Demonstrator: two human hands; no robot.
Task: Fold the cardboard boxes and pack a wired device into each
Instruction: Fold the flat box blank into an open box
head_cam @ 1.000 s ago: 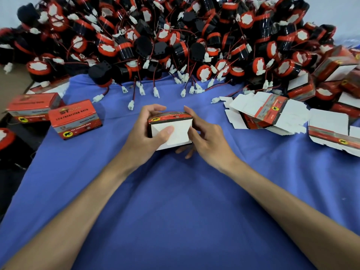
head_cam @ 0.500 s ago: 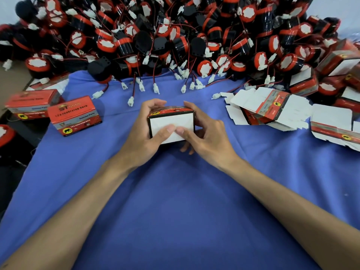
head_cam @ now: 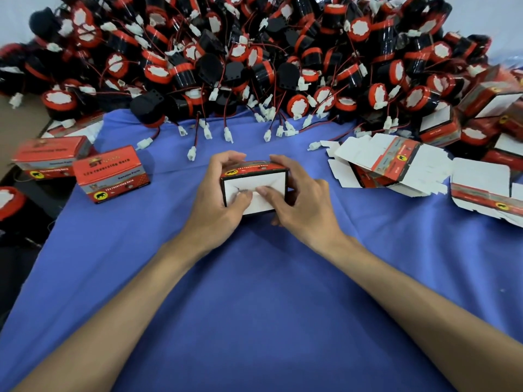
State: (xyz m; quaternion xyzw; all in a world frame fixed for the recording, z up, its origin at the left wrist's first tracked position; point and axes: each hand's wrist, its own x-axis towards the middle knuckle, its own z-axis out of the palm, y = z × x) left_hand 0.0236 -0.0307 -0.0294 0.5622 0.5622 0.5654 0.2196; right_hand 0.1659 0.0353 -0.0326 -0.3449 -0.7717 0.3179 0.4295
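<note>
Change: half a second ago the white end flap of the cardboard box [head_cam: 256,167] lies flat under the thumbs; now we see it dented inward, with creases running towards its corners.
Thumbs: both have moved up from the flap's lower edge to its middle, tips almost touching.
Left grip [head_cam: 218,199]: fingers curl over the box's top and far side, and the thumb presses the flap.
Right grip [head_cam: 300,202]: fingers wrap the right side of the same box, and the thumb presses the flap.
Task thing: the box sits between both hands at mid-desk, just above the cloth; we cannot tell what is inside it.
Surface: a blue cloth [head_cam: 254,306] covers the desk, wrinkled around the hands.
Room: a pale wall [head_cam: 486,12] shows behind the heap.
Closed boxes [head_cam: 111,174]: two red ones lie side by side at the left edge of the cloth.
Flat cartons [head_cam: 396,162]: unfolded, white side up, stacked at the right.
Wired devices [head_cam: 254,66]: a heap of black-and-orange units along the far edge, with white connectors [head_cam: 192,154] trailing onto the cloth.
</note>
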